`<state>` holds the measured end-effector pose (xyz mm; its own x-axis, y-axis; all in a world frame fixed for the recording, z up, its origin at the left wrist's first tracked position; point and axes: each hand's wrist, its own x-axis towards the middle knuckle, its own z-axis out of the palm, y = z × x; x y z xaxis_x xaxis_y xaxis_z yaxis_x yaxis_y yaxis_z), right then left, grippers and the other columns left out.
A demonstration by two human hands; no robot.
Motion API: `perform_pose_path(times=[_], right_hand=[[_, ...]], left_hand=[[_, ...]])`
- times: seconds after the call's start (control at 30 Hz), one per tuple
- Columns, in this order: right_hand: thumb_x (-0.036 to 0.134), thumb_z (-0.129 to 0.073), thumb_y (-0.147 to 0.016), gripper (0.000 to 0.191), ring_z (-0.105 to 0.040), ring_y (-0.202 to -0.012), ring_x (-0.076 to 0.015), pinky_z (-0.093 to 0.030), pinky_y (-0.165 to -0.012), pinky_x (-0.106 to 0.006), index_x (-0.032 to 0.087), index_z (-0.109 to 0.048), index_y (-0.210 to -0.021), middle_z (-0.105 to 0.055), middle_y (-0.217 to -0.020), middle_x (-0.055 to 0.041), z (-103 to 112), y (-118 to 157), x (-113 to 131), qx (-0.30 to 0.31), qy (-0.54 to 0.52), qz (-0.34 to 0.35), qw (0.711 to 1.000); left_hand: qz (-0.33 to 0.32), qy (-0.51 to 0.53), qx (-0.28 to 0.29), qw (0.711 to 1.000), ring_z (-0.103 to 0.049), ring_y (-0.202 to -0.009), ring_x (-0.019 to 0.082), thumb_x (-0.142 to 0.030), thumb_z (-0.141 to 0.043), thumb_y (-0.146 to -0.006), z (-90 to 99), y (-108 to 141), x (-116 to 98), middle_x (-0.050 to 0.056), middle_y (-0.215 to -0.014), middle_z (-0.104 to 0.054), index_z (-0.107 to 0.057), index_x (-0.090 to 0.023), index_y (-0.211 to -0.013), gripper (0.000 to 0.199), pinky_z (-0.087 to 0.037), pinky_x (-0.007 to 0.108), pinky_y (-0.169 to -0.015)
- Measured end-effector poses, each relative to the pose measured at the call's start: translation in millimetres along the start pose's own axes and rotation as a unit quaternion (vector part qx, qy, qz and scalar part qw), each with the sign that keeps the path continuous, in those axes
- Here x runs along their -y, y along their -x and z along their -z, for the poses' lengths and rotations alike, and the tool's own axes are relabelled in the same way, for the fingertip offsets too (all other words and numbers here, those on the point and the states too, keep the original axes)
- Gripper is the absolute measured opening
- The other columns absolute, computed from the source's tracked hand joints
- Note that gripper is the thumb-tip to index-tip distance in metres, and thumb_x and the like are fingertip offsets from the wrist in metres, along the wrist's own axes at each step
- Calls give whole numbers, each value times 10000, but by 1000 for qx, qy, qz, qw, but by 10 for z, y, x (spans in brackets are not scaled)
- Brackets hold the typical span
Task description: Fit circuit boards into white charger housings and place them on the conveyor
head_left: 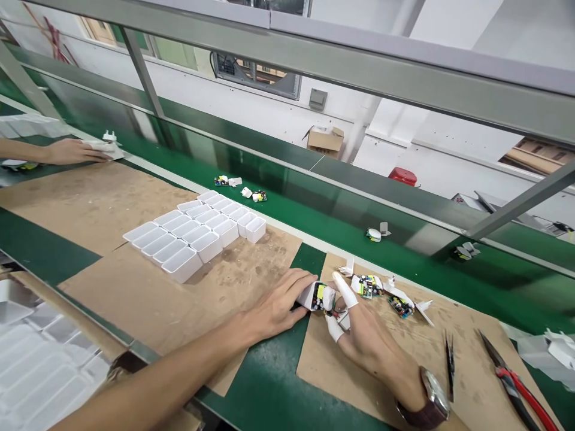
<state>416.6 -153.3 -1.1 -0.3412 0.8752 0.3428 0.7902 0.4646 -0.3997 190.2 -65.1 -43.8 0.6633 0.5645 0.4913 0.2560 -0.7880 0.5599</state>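
Note:
My left hand (283, 299) grips a white plastic case (306, 296), its open end turned to the right. At that open end sits a circuit board (324, 296) with a yellow-wrapped part, partly inside the case. White finger covers show on my right hand (359, 323), whose thumb and finger close around the board's outer end and a white piece beside it. Just past my right hand lie two more circuit boards (367, 286) with white plug covers on the cardboard (381, 359). Left of my hands stand several empty white cases (197, 230) in rows.
Pliers with red handles (516, 383) and tweezers (450, 365) lie at the right. Several boards (375, 233) rest on the green belt (314, 221) behind. A box of white cases (40, 359) stands lower left. A co-worker's hand (74, 151) touches a white part farther left.

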Motion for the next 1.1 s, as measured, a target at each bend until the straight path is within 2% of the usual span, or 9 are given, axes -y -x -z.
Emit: perform_pose_path(times=[0.2, 0.57, 0.8, 0.97, 1.1], right_hand=[[105, -485, -921, 907, -699, -951, -301, -631, -811, -459, 213, 0, -1679, -678, -1122, -132, -38, 23, -16, 9, 5, -9, 1000], [151, -483, -951, 844, -688, -916, -281, -622, -837, -456, 205, -49, -1673, -662, -1085, -118, 0, -12, 11, 7, 2, -19, 1000], [104, -460, -923, 860, -688, -984, -303, -622, -849, -479, 178, -41, -1670, -677, -1130, -146, 57, -49, 49, 27, 9, -18, 999], [91, -424, -943, 837, -662, -1070, -319, -617, -869, -483, 196, -25, -1671, -653, -1196, -162, 73, -63, 72, 26, 7, -4, 1000], [87, -417, -944, 861, -669, -1023, -310, -625, -852, -480, 214, 22, -1674, -652, -1226, -162, 67, -69, 72, 18, 7, 5, 1000]], left_hand=[[-17, -6, -9, 1000, -564, -1337, 295, -31, -595, -906, -11, -6, 1, 135, -1377, -607, -414, -232, -1504, 656, -511, 509, -1135], [-9, 19, -6, 1000, -552, -1342, 284, -46, -628, -902, 6, -27, 15, 125, -1382, -604, -444, -233, -1478, 633, -504, 494, -1143], [5, 15, -2, 1000, -568, -1335, 309, -79, -633, -920, 2, -33, 21, 143, -1382, -606, -438, -235, -1482, 615, -512, 531, -1122], [9, 16, -7, 1000, -575, -1329, 298, -106, -625, -939, 18, -45, 2, 136, -1378, -610, -462, -242, -1464, 566, -522, 502, -1112], [15, 18, -4, 1000, -577, -1316, 291, -112, -615, -948, 32, -58, -19, 131, -1353, -615, -475, -235, -1441, 527, -524, 503, -1107]])
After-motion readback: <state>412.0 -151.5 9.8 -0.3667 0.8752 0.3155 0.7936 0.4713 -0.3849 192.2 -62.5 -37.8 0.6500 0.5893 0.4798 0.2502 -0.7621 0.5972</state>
